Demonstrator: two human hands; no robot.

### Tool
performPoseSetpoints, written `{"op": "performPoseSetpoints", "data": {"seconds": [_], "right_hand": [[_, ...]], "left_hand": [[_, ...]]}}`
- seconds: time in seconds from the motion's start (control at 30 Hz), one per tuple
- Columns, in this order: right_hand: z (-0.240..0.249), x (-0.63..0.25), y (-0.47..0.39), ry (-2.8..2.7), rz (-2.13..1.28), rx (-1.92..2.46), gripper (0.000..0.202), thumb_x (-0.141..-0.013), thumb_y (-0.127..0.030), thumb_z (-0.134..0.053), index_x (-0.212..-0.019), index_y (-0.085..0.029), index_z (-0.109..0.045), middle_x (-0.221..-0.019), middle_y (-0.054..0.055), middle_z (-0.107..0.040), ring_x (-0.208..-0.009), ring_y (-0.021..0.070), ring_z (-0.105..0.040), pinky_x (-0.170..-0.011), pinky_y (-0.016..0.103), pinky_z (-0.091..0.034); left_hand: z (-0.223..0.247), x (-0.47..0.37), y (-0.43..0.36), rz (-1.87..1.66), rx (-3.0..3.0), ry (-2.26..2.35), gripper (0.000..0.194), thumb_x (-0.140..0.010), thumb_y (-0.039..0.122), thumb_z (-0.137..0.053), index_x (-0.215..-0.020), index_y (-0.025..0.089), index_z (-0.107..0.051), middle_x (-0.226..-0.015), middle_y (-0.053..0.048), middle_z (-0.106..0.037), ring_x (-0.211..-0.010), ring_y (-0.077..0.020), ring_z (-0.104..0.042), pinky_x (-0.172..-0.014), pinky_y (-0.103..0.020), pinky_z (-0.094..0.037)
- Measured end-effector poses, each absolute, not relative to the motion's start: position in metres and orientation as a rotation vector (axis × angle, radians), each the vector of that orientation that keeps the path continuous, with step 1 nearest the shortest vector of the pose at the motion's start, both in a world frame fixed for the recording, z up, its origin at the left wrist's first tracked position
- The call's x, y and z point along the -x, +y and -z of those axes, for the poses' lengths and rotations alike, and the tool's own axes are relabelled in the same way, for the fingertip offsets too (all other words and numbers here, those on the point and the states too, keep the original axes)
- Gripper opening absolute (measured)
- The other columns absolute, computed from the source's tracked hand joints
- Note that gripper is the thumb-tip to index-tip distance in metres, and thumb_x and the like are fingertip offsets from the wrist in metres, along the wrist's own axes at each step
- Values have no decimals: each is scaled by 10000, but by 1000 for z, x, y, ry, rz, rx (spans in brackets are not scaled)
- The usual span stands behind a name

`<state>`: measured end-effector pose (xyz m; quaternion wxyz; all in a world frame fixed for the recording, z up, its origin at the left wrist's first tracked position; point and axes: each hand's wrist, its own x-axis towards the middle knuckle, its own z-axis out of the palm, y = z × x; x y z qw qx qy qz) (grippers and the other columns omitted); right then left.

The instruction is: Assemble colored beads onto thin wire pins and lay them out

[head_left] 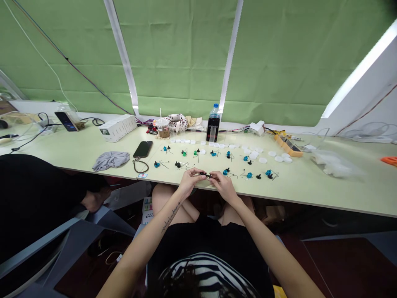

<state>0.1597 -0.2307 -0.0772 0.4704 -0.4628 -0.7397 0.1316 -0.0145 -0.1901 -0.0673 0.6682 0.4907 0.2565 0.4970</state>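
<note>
Just above the table's front edge, my left hand [189,181] pinches a small dark part [203,174] between thumb and fingers. My right hand [224,186] meets it from the other side, its fingertips closed on the part's right end. Whether this is one piece or two joined ones is too small to tell. Beyond my hands lie several small sets with blue knobs [249,175], green knobs [184,153], black screw-like pieces [178,164] and thin bent metal wires. One blue knob [225,172] rests close to my right hand.
White round caps [254,155] run across the table [335,186]. Behind them stand a phone [213,129] against a bottle [214,109] and an iced drink cup [163,129]. A black phone [143,149], grey cloth [111,160] and yellow meter [288,145] lie around. Another person sits at left.
</note>
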Motion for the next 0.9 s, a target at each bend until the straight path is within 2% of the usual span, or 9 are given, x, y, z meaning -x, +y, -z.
{"op": "performPoseSetpoints", "data": {"seconds": [0.53,0.9], "right_hand": [[81,-161,-230,-1814,-336,1145,231,-907,-366,-453,-1036,-200,-547,-813,57,-674,-641,183,-650,-623,303,-528],[78,-160,-230,-1814,-292,1143,235,-899,-355,-475,-1071,-207,-537,-821,50,-676,-682,188,-651,-650,304,-518]], "left_hand": [[69,13,-189,-1124,-1105,569,292,-583,183,-788,-832,128,-646,-854,-49,-673,-745,-140,-628,-769,-297,-486],[69,14,-189,-1124,-1086,564,295,-583,188,-788,-833,128,-644,-842,-52,-676,-757,-147,-632,-779,-305,-482]]}}
